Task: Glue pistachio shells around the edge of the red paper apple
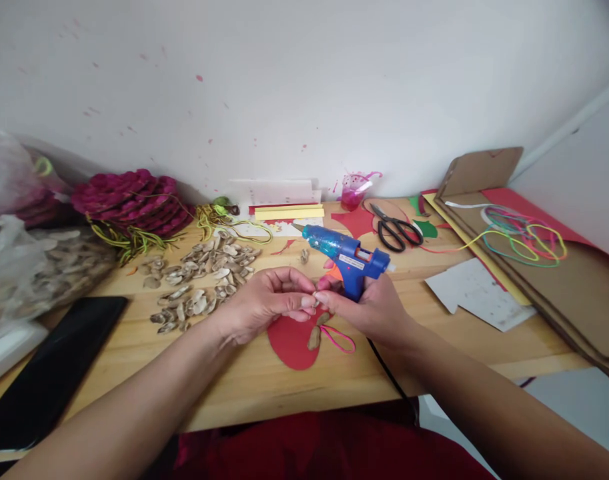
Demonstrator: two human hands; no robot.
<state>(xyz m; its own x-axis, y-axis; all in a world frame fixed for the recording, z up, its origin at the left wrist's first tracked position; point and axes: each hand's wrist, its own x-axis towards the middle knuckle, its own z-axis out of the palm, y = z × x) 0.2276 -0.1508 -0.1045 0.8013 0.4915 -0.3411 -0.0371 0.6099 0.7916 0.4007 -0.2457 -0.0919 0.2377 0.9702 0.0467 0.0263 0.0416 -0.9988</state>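
My left hand (257,300) is closed in a pinch on a small pale shell piece (315,300), mostly covered by the fingertips. My right hand (379,313) is wrapped round a blue hot glue gun (347,257), whose nozzle points left and away from me. Its thumb meets the left fingertips at the shell piece. Beneath both hands lies a rounded red cutout (291,347), with a few brown shell pieces (314,338) along its right side. A pink cord loop (341,341) sticks out there. The hands hide the cutout's upper part.
Loose shells (209,270) spread left of the hands, near a black phone (59,367) and a plastic bag of shells (44,267). Magenta round pieces (131,200) are stacked behind. Scissors (397,230), a pink-stained cup (355,193), cardboard (559,287) and colored cord (527,233) lie rightward.
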